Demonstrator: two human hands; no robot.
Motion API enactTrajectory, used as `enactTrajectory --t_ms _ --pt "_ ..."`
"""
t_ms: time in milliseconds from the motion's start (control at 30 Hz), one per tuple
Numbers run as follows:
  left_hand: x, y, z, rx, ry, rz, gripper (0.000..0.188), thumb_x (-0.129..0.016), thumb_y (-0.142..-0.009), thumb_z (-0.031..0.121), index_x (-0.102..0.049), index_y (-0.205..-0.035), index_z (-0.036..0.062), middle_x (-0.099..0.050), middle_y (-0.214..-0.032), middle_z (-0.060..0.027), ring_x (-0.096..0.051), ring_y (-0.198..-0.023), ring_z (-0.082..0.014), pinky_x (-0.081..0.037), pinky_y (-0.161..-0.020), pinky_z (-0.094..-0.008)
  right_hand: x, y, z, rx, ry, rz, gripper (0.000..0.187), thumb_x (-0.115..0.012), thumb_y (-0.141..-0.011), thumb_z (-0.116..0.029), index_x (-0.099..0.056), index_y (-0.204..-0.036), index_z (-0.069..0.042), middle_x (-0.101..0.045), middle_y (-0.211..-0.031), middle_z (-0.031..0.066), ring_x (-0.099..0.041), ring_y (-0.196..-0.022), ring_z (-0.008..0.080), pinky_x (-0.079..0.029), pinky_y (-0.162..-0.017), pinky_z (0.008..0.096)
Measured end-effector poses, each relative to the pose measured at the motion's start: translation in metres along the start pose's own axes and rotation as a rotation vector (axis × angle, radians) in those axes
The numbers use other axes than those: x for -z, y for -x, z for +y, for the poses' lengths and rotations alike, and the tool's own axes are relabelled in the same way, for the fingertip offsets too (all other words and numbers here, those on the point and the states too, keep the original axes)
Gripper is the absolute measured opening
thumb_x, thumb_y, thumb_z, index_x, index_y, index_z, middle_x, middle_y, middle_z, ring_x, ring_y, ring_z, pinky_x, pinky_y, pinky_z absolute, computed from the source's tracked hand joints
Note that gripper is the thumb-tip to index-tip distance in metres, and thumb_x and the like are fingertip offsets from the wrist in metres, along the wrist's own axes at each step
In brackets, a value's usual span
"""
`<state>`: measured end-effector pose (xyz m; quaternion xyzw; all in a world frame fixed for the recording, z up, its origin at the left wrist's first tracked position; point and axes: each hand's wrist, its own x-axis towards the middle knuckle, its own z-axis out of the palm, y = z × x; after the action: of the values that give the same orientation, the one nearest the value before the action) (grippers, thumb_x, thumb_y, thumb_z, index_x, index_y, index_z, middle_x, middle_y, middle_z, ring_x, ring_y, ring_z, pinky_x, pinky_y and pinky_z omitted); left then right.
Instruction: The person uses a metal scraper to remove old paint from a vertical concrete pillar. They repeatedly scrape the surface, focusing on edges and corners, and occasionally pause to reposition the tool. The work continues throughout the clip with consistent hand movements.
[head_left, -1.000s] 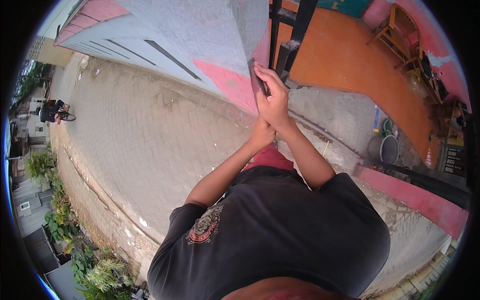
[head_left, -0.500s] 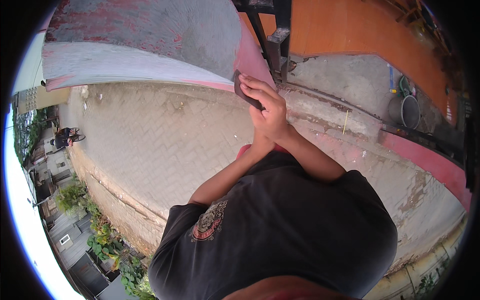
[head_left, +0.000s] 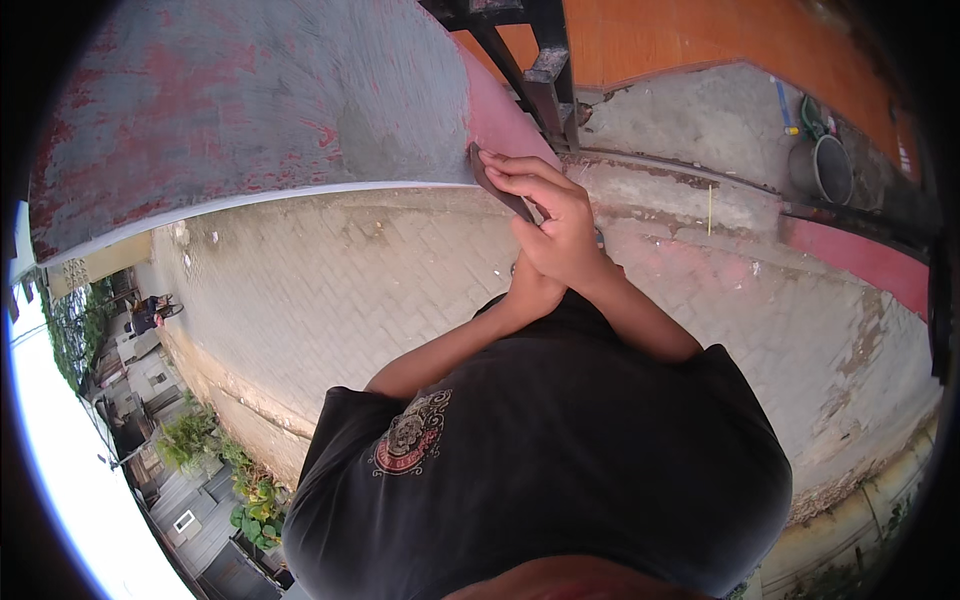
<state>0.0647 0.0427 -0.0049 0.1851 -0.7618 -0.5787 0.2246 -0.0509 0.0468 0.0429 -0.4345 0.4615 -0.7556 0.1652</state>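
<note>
My right hand [head_left: 566, 222] grips a dark brown flat strip, which looks like sandpaper [head_left: 498, 188], its fingers curled over the upper end. That end lies against the lower right edge of a wall panel [head_left: 230, 110], whose grey surface is streaked with patchy red paint. Along the panel's right side runs a smooth pink band [head_left: 500, 115]. My left hand [head_left: 537, 288] is tucked up against the right one near its wrist and palm. Its fingers are mostly hidden behind the right hand.
A black metal frame [head_left: 545, 95] stands just beyond the pink band, before an orange wall [head_left: 680, 45]. Right of it a grey bucket [head_left: 832, 168] lies by a low red wall [head_left: 860, 260]. Paving [head_left: 350, 290] stretches beneath; a person with a bicycle [head_left: 155, 312] is far left.
The panel fills more of the view and its lower edge now sits lower at the left, as the view has shifted. Both hands stay together at the panel's edge with the strip.
</note>
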Motion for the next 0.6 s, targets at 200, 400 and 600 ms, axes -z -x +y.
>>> enactTrajectory --t_ms 200,400,600 --pt "0.014 -0.009 -0.002 0.149 0.073 -0.164 0.037 -0.061 -0.091 0.004 -0.056 -0.127 -0.0038 -0.064 -0.121 -0.0178 -0.062 -0.117 -0.0299 -0.048 -0.099 -0.0418 0.002 -0.002 0.000 -0.113 -0.020 0.035 0.053 -0.052 -0.068 0.021 -0.069 -0.115 0.007 -0.067 -0.125 0.0201 -0.062 -0.127 0.0325 -0.048 -0.110 0.0369" --pt "0.009 -0.011 -0.013 0.321 0.144 -0.198 0.040 -0.063 -0.091 0.003 -0.054 -0.130 -0.0020 -0.062 -0.125 -0.0170 -0.060 -0.120 -0.0290 -0.049 -0.098 -0.0425 0.003 -0.011 -0.003 -0.179 0.047 0.028 0.051 -0.051 -0.070 0.022 -0.070 -0.114 0.006 -0.067 -0.126 0.0184 -0.063 -0.125 0.0312 -0.049 -0.108 0.0375" --pt "0.005 0.002 -0.029 0.127 0.044 -0.230 0.038 -0.059 -0.096 0.006 -0.052 -0.134 0.0005 -0.060 -0.128 -0.0167 -0.059 -0.122 -0.0287 -0.050 -0.097 -0.0430 0.008 -0.007 -0.009 -0.070 0.114 -0.034 0.050 -0.053 -0.070 0.022 -0.071 -0.114 0.004 -0.068 -0.125 0.0178 -0.063 -0.125 0.0308 -0.050 -0.107 0.0362"
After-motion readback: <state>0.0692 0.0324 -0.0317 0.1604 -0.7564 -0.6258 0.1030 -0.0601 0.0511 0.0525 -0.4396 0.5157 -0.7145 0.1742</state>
